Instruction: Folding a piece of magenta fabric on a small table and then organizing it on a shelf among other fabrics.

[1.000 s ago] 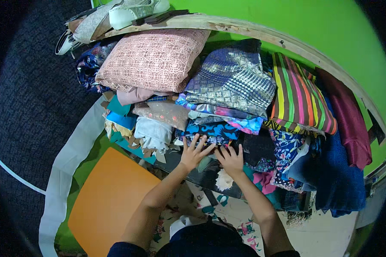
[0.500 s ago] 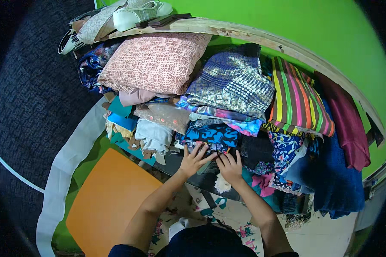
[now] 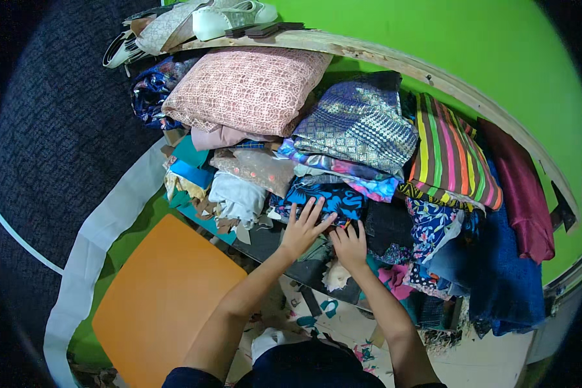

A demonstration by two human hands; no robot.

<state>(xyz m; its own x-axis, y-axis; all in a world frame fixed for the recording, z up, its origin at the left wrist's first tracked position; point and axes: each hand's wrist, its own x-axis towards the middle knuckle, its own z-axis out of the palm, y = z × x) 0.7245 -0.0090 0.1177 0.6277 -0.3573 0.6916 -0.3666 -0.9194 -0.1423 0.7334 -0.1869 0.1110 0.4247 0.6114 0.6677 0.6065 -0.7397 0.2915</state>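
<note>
Both my hands rest on the front of a folded black-and-blue patterned cloth point(image 3: 330, 199) in the middle of the fabric piles. My left hand point(image 3: 302, 231) lies on its near edge with the fingers spread. Just right of it, my right hand point(image 3: 349, 246) presses on the same edge, its fingers stretched out. Neither hand grips anything. A white cloth bundle point(image 3: 237, 197) lies to the left, and a black folded cloth point(image 3: 389, 226) to the right. Below my right hand sits a crumpled cream scrap point(image 3: 335, 277).
Behind are stacked a pink patterned fabric point(image 3: 246, 87), a blue-silver cloth point(image 3: 359, 126) and a striped fabric point(image 3: 452, 155). Maroon cloth point(image 3: 520, 194) and denim point(image 3: 504, 278) hang at the right. An orange board point(image 3: 168, 304) stands near left. White shoes point(image 3: 229, 21) rest on the wooden ledge point(image 3: 343, 44).
The view has shifted slightly, so the piles appear a little further right. My hands stay on the patterned cloth, the left one reaching slightly further onto it.
</note>
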